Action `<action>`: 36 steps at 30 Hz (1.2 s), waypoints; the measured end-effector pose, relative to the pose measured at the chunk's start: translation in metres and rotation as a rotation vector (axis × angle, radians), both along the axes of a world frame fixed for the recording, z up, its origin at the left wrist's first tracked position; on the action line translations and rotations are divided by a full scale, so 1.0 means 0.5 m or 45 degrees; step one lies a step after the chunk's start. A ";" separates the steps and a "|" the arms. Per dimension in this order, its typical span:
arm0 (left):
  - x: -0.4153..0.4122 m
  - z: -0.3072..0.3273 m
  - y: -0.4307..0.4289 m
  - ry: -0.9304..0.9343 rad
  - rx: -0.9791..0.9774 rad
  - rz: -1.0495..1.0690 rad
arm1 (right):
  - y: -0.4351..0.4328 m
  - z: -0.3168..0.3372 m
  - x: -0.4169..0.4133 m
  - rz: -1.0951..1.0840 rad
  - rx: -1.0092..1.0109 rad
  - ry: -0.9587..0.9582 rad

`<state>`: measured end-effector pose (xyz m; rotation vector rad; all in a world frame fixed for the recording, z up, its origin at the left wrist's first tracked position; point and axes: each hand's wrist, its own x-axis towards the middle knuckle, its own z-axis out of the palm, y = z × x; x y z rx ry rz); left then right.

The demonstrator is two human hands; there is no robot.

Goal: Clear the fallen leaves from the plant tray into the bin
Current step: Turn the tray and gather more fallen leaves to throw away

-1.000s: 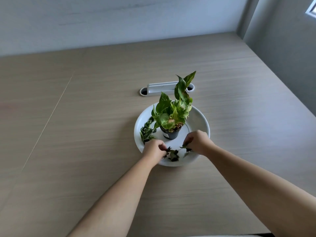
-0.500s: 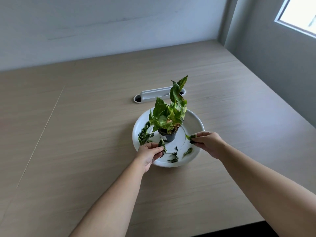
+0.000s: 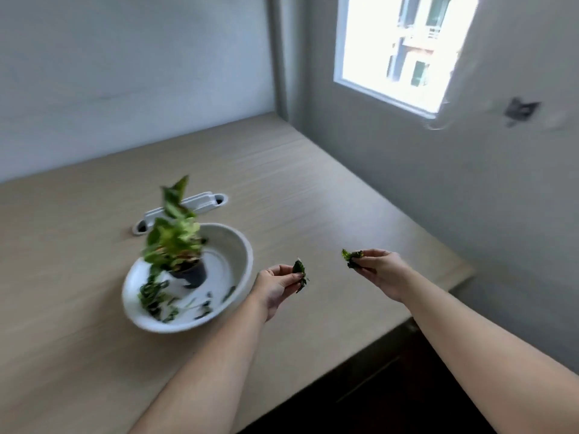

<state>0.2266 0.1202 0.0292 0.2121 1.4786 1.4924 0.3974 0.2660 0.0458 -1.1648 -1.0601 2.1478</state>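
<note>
A round white plant tray [image 3: 241, 245] sits on the wooden table, holding a small potted plant [image 3: 175, 245] in a dark pot. Several dark fallen leaves [image 3: 163, 300] lie on the tray's near side. My left hand [image 3: 275, 288] hovers over the table just right of the tray, pinching a dark green leaf [image 3: 300, 272]. Further right, my right hand [image 3: 380, 270] pinches another leaf [image 3: 352, 258] above the table near its right edge. No bin is in view.
The wooden table [image 3: 313, 189] ends at a right edge near my right hand, with dark floor [image 3: 407, 386] below. A white cable-port cover [image 3: 188, 208] lies behind the tray. A grey wall with a window [image 3: 398, 48] stands to the right.
Both hands picked leaves off the tray and carried them right, away from it. My view swung right, bringing the window and the table's edge into sight.
</note>
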 end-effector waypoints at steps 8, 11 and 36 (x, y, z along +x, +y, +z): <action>0.505 0.028 0.287 -0.020 0.090 -0.620 | 0.115 0.013 0.583 -0.573 0.064 -0.070; 0.672 0.014 0.350 -0.003 0.042 -0.790 | 0.112 -0.012 0.764 -0.790 0.013 -0.124; 1.009 -0.704 0.545 -0.072 -0.844 -1.202 | 0.085 -0.747 1.034 -1.350 -0.726 -0.293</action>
